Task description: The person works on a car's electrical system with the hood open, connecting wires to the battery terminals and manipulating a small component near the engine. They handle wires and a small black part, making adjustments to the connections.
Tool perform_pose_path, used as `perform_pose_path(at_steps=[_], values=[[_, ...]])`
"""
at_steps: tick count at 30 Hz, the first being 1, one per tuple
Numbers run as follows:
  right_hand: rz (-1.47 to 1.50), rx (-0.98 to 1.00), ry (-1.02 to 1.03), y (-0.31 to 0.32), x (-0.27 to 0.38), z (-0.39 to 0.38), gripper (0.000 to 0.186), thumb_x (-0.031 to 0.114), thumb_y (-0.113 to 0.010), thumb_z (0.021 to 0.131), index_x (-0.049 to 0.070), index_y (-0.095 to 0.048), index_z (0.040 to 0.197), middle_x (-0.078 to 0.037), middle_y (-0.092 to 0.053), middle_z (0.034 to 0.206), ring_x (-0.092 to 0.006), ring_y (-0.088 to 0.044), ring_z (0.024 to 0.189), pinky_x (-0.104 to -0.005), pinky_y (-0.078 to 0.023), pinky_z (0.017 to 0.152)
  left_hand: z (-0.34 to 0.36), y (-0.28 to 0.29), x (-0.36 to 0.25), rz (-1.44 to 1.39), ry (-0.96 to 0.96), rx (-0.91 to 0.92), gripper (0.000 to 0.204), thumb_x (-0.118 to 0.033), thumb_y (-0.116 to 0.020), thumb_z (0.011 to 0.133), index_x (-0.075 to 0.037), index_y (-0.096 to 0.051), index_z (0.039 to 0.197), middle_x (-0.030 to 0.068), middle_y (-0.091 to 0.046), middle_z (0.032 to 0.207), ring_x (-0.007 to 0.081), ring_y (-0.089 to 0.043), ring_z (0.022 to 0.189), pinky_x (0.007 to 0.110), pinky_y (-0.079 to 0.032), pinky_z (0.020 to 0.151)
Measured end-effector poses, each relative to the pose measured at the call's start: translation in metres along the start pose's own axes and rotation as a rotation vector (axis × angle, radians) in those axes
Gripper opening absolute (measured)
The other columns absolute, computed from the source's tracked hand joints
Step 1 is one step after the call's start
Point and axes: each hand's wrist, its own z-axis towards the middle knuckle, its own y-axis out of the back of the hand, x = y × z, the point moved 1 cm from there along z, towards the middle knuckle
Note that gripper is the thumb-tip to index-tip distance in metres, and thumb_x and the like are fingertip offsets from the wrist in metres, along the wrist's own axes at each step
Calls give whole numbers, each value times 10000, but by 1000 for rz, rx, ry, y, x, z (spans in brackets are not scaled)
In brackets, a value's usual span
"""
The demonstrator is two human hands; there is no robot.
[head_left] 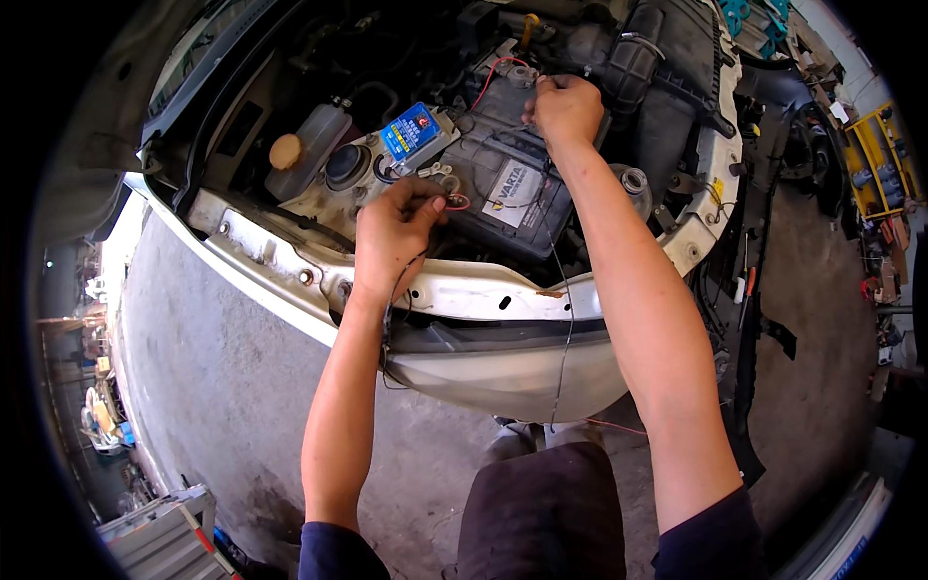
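Observation:
A black car battery (498, 147) with a white label sits in the engine bay of a white car. My left hand (394, 235) is closed at the battery's near left corner, pinching a thin red wire (458, 203) between thumb and fingers. A dark cable runs down beside that wrist. At the battery's far right, my right hand (568, 109) has its fingers closed beside a terminal clamp (522, 75); whatever is in them is hidden. Another red wire (490, 77) arcs near this clamp. Over the front edge hangs a thin dark wire (570, 319).
A blue box-shaped unit (410, 132) lies left of the battery, near a reservoir with a tan cap (285, 152). The white front crossmember (464, 290) and headlight (503, 377) stand between me and the bay. Dark trim parts and a red-handled tool (751, 281) lie at right.

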Motion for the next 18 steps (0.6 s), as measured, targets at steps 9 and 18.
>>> perform_pose_path(at_steps=[9,18], values=[[-29,1,-24,0,-1,1,219,133,-610,942,-60,-706,902,-114,-684,639,-196,-676,511,-312,-538,490,-5,-1,-11,-153,96,105,191,-51,-659,942,20,-639,1119,53,-712,856,57,-541,656,210,-419,556],[-50,11,-9,0,-3,3,221,142,-632,945,-66,-706,954,-104,-675,648,-163,-639,501,-302,-515,490,-1,2,-10,-110,140,146,163,-50,-675,932,50,-619,1047,93,-735,875,73,-571,645,221,-431,537]])
